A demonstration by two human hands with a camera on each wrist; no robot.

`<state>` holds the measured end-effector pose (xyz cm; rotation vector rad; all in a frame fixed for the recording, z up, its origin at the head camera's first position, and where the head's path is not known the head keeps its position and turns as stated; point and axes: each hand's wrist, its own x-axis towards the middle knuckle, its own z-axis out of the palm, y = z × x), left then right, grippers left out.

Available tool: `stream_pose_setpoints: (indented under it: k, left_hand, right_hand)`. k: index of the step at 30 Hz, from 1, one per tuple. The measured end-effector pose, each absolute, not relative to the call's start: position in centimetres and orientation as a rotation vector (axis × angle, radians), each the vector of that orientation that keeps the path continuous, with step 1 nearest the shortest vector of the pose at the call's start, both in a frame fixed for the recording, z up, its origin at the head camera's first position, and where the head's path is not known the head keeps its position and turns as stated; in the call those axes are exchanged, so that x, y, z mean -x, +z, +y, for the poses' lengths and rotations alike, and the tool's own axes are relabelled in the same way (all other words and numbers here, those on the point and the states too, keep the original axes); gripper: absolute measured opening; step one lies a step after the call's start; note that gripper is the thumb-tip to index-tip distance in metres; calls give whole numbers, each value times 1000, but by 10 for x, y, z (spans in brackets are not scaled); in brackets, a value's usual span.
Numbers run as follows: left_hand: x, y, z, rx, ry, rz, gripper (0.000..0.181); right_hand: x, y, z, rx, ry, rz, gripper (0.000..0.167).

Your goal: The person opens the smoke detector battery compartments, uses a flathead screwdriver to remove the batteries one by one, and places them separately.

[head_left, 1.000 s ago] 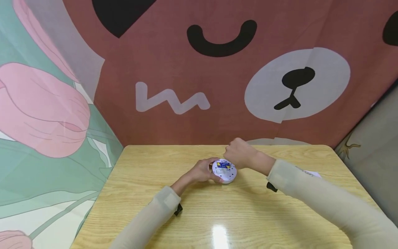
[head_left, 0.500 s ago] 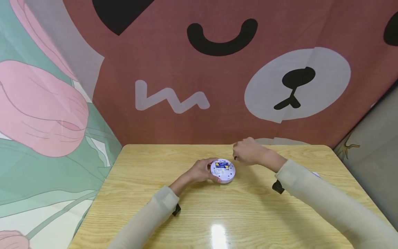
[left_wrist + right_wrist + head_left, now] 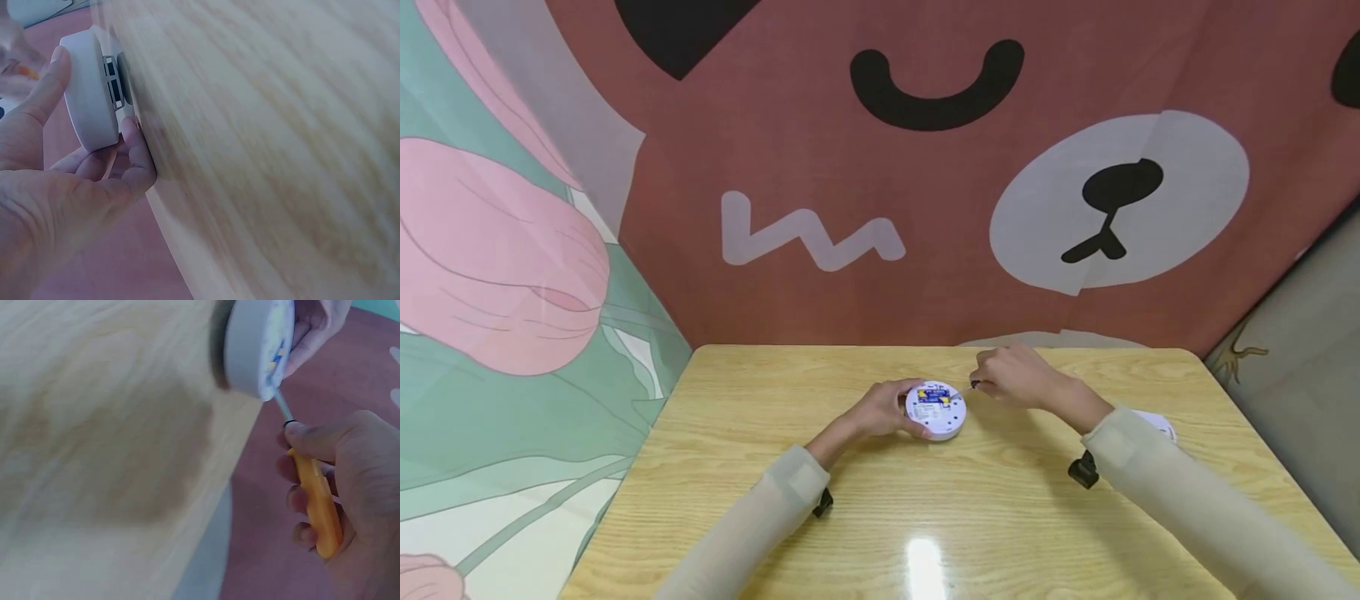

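Note:
A round white smoke detector [image 3: 937, 421] is tilted above the table with its back up; blue-and-yellow batteries [image 3: 934, 396] show in that back. Around its left side curls my left hand [image 3: 880, 410], thumb on the near rim, fingers beneath and behind. In the left wrist view, dark vents mark the detector's [image 3: 90, 90] underside. My right hand [image 3: 1018, 377] grips a screwdriver with an orange handle [image 3: 317, 506]. Its thin metal shaft [image 3: 283, 404] reaches the detector's back beside the batteries; whether the tip touches or sits under one, I cannot tell.
A white flat piece [image 3: 1157, 423] with a rounded edge lies on the wooden table [image 3: 820, 367] at the right, partly hidden by the right sleeve [image 3: 1187, 492]. A printed cloth [image 3: 820, 308] hangs behind the table's far edge.
My right hand has drawn back to the right and slightly nearer, so the screwdriver shaft now shows. The left hand keeps its hold and the detector has barely moved.

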<state>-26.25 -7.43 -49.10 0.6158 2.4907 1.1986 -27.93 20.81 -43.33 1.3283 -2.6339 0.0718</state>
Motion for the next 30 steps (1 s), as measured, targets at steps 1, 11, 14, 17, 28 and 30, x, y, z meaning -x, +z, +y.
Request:
stream_pose_setpoints:
  k: [1,11,14,17,28,30]
  left_hand:
    - [262,-491,-75,-608,1203,2486,93]
    - [263,-492,-75,-601,1227,2481,93]
    - [262,-492,-75,-598,1225,2481,93]
    - [261,-490,-75,-602,1226,2480,93]
    - [259,-491,-75,-599,1205,2501,93]
    - [259,-491,-75,-597,1199,2507,93]
  right_hand:
    - [278,-436,211,-1323,99,-2640,22]
    - [272,-467,228,-1179,379,-2692,16]
    - [269,-478,231,-1168,508,-2659,17]
    - [268,-486,233,-1160,615,-2626,17]
    - [262,-515,235,-1102,945,-2554,21]
    - [261,-519,235,-1108,1001,-2533,21]
